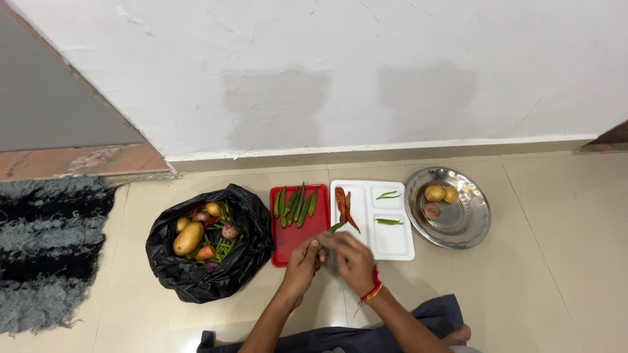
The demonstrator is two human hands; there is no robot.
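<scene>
A slim green okra pod (335, 228) is pinched between left hand (305, 258) and right hand (352, 257) over the red plastic tray (292, 243), where several are already laid, loads left in the black bag (245, 258).

Both forearms are bare; the right hand (353, 261) has a red-and-gold thread band at its wrist, dark blue cloth at bottom centre.

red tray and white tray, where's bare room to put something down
The red plastic tray is bare in its front half; green okra pods crowd its back. The white compartment tray has an empty front-right section. The round steel plate is bare right of its potatoes. Both hands block the trays' front seam.
</scene>
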